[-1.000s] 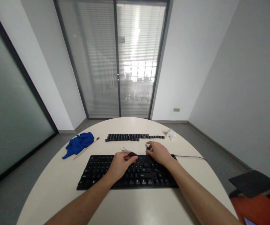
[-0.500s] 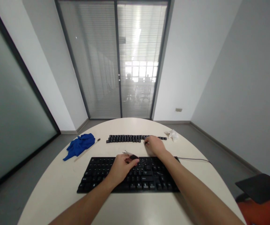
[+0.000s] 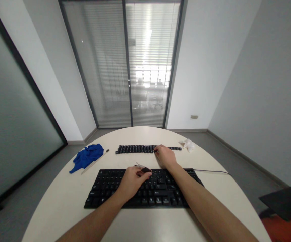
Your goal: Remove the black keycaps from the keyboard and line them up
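Observation:
A black keyboard (image 3: pixel 105 184) lies before me, with bare key posts showing across its upper left part. Over its middle, my left hand (image 3: pixel 131 183) is closed around a small keycap puller (image 3: pixel 145 169) with a dark handle and thin wire ends pointing away. Beyond the keyboard, removed black keycaps (image 3: pixel 135 149) stand in tight rows. My right hand (image 3: pixel 166 156) reaches over to the right part of these rows, its fingertips pinched at the end of the lower row. A dark keycap appears to be between them, mostly hidden by the fingers.
A crumpled blue cloth (image 3: pixel 87 156) and a thin brush (image 3: pixel 95 162) lie on the left of the round table (image 3: pixel 67 201). White crumpled tissue (image 3: pixel 187 145) is at the far right. The keyboard cable (image 3: pixel 213 170) runs off the right edge, near a chair (image 3: pixel 285 203).
My right hand has shifted slightly left, bringing its pinched fingertips from just below and beside the keycap rows up to the lower row's end. My left hand stays over the keyboard, holding the puller.

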Motion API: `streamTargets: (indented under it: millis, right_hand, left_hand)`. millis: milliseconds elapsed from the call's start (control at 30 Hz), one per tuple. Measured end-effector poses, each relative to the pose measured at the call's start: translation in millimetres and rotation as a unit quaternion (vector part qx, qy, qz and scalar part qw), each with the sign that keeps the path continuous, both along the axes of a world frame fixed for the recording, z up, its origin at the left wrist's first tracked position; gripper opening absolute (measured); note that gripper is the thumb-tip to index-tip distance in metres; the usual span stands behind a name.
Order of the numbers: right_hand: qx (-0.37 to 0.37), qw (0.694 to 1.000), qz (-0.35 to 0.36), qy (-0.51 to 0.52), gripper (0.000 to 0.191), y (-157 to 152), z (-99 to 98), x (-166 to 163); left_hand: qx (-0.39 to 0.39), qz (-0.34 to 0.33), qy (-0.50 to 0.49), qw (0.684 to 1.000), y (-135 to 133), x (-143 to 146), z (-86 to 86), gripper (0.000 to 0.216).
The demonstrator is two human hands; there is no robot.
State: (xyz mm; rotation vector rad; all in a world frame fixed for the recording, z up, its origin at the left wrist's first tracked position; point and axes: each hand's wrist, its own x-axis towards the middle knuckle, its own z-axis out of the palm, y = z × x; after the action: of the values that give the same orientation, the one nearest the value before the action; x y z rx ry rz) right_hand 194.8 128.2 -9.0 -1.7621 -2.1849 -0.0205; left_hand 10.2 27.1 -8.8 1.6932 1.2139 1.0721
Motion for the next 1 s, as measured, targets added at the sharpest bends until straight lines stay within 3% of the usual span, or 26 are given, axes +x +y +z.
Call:
streamTargets:
  millis: [400, 667, 900, 1000]
  right_hand:
    - [0.002, 1.0, -0.009, 0.014, 0.028, 1, -2.0, -1]
    - [-0.021, 0.999, -0.022, 0.024, 0.036, -7, 9.8, 3]
    - [-0.093, 0.995, 0.02, 0.028, 0.017, -50, 33.9, 27]
    - [-0.151, 0.98, 0.096, 0.082, 0.015, -74, 37.8, 39]
  left_hand:
    - [0.014, -0.006, 0.006, 1.0, 2, 0, 0.4, 0.023]
    - [0.026, -0.004, 0.035, 0.999, -2, 1, 2.7, 0.024]
    - [0.046, -0.005, 0.106, 0.993, -4, 1, -0.9, 0.03]
    - [0.055, -0.01, 0.119, 0.991, -5, 1, -0.1, 0.033]
